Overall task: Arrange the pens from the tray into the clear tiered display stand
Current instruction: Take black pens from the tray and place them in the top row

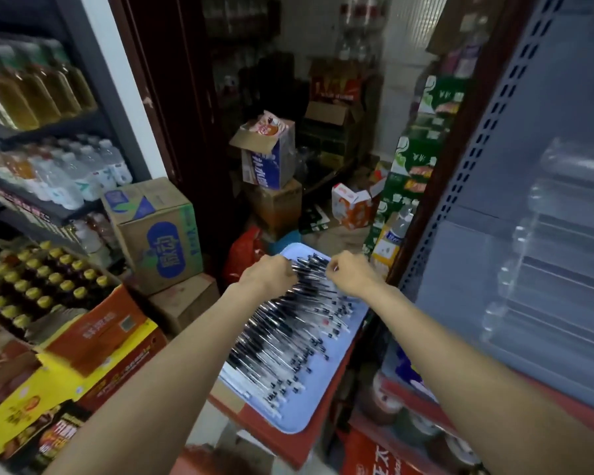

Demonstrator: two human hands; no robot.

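Both grips — left hand [270,274], right hand [350,273] — curl onto pens [288,341]; these lie crosswise on the blue tray [297,425], caps rightward.

You're in a cramped stockroom: drink shelving [48,132] along the left, white wall strip [124,97], dark wooden door frame [172,114], stacked cardboard boxes [158,231] on the floor, grey perforated shelf panel [515,149] on the right. Dim, flat light.
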